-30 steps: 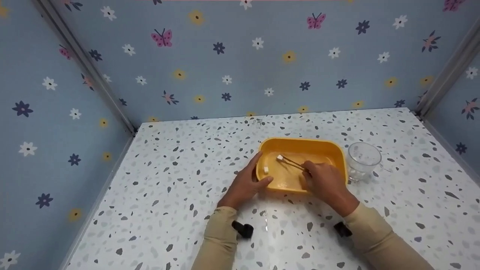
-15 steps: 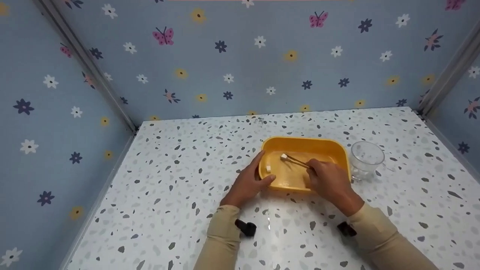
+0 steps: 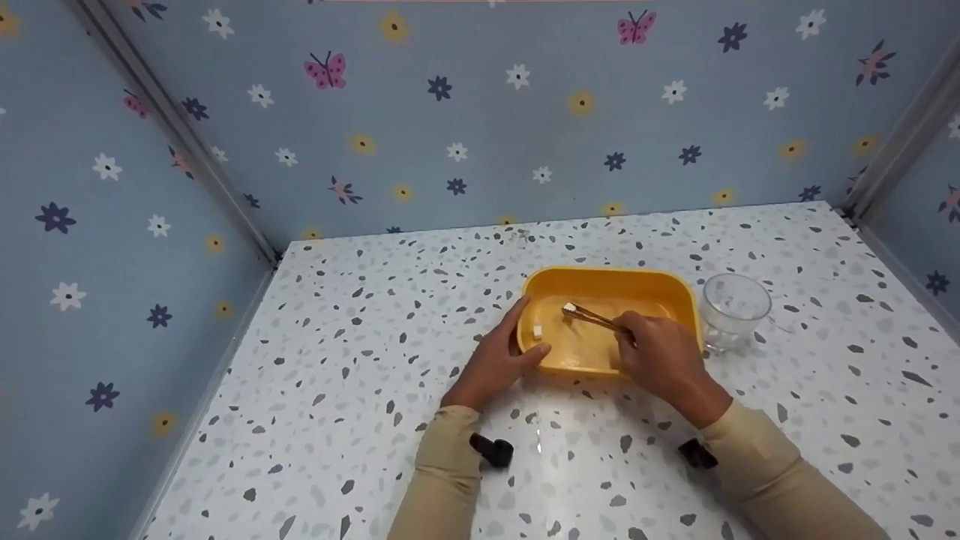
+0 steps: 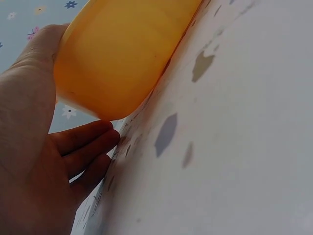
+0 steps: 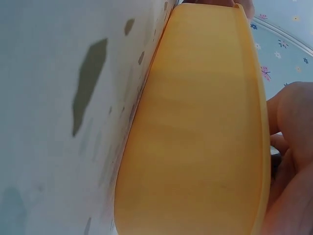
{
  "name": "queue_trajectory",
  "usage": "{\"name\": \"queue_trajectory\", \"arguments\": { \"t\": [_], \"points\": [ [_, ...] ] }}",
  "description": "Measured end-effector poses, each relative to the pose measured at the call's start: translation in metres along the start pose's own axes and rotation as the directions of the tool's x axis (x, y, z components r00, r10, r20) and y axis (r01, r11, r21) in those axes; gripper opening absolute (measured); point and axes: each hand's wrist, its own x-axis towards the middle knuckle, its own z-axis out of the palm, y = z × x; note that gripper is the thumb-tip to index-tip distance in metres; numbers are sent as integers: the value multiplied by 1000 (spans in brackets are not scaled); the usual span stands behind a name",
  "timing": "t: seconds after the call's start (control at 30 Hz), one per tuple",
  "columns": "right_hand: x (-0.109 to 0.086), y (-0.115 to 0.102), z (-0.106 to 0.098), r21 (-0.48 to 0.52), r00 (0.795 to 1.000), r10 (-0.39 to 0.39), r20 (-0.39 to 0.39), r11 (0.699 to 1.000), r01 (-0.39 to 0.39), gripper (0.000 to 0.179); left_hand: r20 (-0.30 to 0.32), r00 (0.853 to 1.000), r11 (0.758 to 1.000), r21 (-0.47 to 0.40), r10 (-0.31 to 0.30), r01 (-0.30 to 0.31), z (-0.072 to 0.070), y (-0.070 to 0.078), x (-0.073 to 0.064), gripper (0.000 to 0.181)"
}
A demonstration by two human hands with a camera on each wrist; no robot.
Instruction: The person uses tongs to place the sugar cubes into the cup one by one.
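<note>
In the head view a yellow tray [image 3: 589, 361] stands on the speckled table. My left hand [image 3: 491, 364] holds its left end, thumb over the near rim and fingers along the outer wall. In the left wrist view the fingers [image 4: 90, 142] lie against the outside of the tray. My right hand [image 3: 664, 356] grips slim brown tweezers [image 3: 596, 319] above the tray. A small white cube [image 3: 570, 308] sits between their tips. Another white cube [image 3: 537, 331] lies at the tray's left end. The right wrist view shows mostly the tray's side wall [image 5: 195, 122], with the tweezers hidden.
To the tray's right, close to its wall, stands a clear glass cup [image 3: 735, 307] with a handle. Flower-patterned panels [image 3: 480, 112] close off the table at the back and both sides.
The tweezers' tips have shifted slightly within the tray, the white cube still between them. The left hand keeps its hold on the tray. The head view has shifted a little.
</note>
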Motion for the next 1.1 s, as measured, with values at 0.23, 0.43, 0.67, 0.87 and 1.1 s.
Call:
{"name": "queue_trajectory", "arguments": {
  "t": [0.23, 0.43, 0.67, 0.87, 1.1],
  "points": [
    [-1, -2, -2, 20, 1000, 18, -23, 1000, -17, 15, 0, 1000, 1000, -17, 19, -19, -1, -2, -1, 82],
    [-3, -1, -2, 8, 999, 22, -23, 1000, -22, 20, 9, 1000, 999, -18, 27, -27, -1, -1, -2, 83],
    [-4, 0, -4, 34, 999, 34, -15, 999, -34, 15, 4, 1000, 1000, -1, 16, -16, 0, 0, -1, 84],
    [-3, 0, -3, 41, 1000, 24, -21, 999, -23, 14, 8, 1000, 1000, 1, 8, -8, 0, 1, -2, 85],
    [-3, -1, -5, 20, 999, -5, -43, 1000, 6, 13, 1, 1000, 1000, -7, 4, -4, -1, 1, -2, 83]
  ]
}}
